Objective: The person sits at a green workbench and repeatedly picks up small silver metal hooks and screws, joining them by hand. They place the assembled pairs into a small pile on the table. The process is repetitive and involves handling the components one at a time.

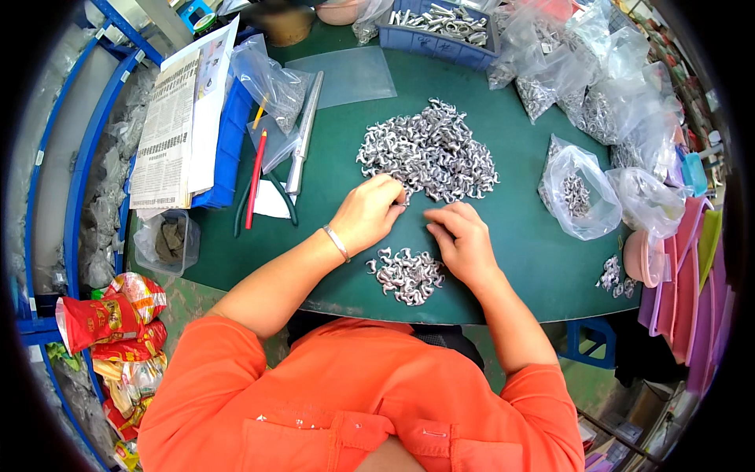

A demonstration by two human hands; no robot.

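Note:
On the green table a large heap of small curved silver metal pieces (pixel 429 149) lies in front of me. A smaller pile of the same pieces (pixel 407 275) sits nearer the table's front edge, between my forearms. My left hand (pixel 368 211), with a metal bracelet (pixel 336 244) at its wrist, is closed at the near left edge of the large heap, its fingertips against the pieces. My right hand (pixel 462 240) is closed just below the heap, thumb and fingers curled together over the tabletop. What either hand pinches, if anything, is hidden or too small to name.
To the left lie a red pencil (pixel 256 179), dark-handled pliers (pixel 291 206), a blue bin (pixel 228 149) and newspaper (pixel 167 130). A blue tray of metal parts (pixel 440 49) stands at the back. An open plastic bag (pixel 580 193) and more bags of parts are at right.

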